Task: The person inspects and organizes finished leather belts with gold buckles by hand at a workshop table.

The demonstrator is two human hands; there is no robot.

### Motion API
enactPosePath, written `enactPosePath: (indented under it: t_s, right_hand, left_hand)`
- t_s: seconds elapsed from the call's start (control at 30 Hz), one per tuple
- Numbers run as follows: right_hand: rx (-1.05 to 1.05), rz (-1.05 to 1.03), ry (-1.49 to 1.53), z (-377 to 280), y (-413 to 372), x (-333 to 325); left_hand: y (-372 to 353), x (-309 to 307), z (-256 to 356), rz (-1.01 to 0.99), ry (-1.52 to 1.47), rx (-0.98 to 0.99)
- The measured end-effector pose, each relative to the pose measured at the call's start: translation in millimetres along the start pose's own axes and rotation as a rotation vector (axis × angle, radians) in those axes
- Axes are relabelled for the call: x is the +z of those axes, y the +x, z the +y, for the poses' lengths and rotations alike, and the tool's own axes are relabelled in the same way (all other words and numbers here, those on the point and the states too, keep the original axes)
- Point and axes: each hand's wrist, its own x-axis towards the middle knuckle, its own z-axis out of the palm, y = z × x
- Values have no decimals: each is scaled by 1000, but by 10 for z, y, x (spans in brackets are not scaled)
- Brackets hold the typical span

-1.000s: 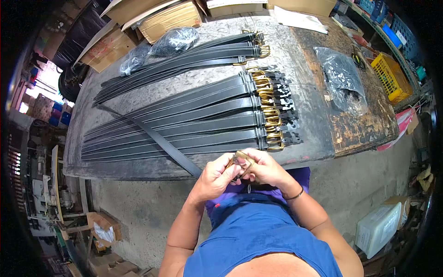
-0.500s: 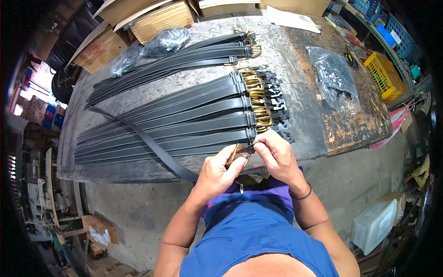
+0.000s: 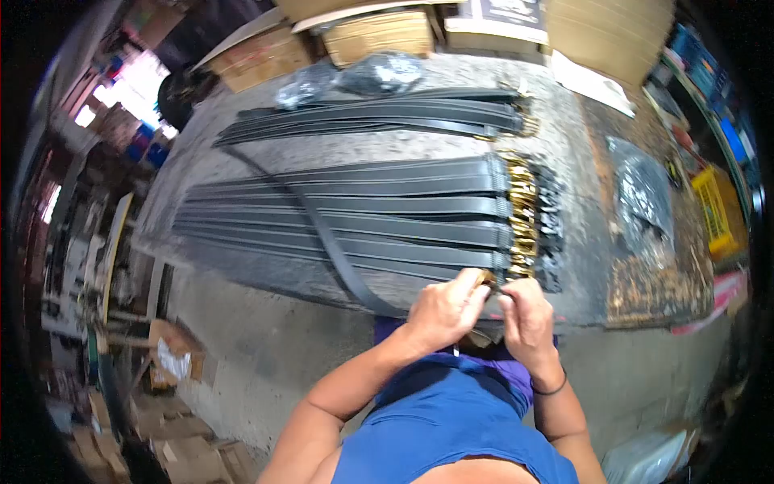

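My left hand (image 3: 445,313) grips a dark belt by its buckle end, and a bit of the gold buckle (image 3: 486,277) shows at the fingertips. The strap of this belt (image 3: 334,250) runs from the table edge across a row of belts (image 3: 387,206). Close beside it, my right hand (image 3: 528,321) is closed in a pinch at the buckle. A small dark piece shows between the two hands, but the fingers hide most of it. The laid-out belts have gold buckles (image 3: 522,218) at their right ends, with black hanger-like pieces (image 3: 551,222) beyond.
Behind the row lies another bundle of belts (image 3: 379,113). Clear plastic bags (image 3: 379,73) and cardboard boxes (image 3: 379,38) stand at the back. On the right are a plastic bag (image 3: 642,194) and a yellow crate (image 3: 717,214). The worktable's front edge (image 3: 258,289) is close to my body.
The view has turned, so the table appears shifted right and slightly down. The hands remain together at the buckle, which is now mostly covered by my left fingers.
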Motion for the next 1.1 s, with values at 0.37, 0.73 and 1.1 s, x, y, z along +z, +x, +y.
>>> enactPosePath:
  t_s: [0.37,0.73,1.1]
  right_hand:
    - [127,-27,315,40,-72,14]
    - [494,-55,1131,163,-216,198]
    - [34,47,434,-132,-64,-68]
  left_hand:
    - [-3,-132,99,-23,-132,270]
    - [-222,-160,288,-260,10,498]
    - [-258,-169,291,-135,-34,294]
